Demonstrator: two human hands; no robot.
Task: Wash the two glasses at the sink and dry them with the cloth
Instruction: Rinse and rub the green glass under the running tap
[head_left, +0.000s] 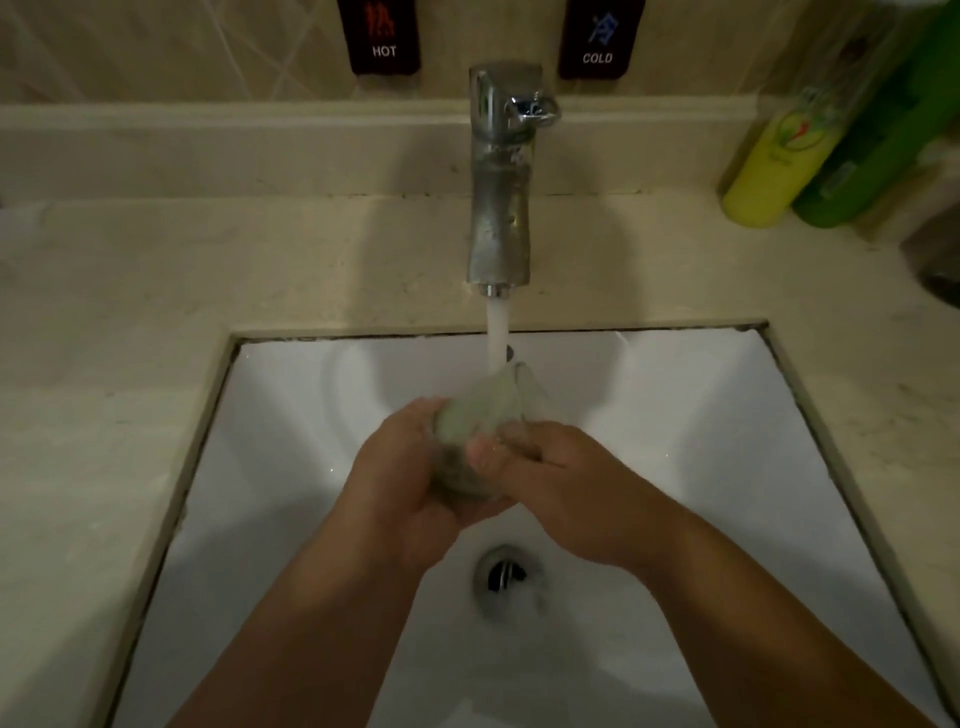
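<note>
Beige stone bench (130, 291) surrounds a white sink (311, 395). At the far side a chrome tap (500, 208) runs. Over the basin, your left hand (400, 467) cups and grips a clear glass (475, 431) under the stream; your right hand (561, 478) pinches its near side. Washing looks underway; the second glass and cloth are unseen, so drying remains.
</note>
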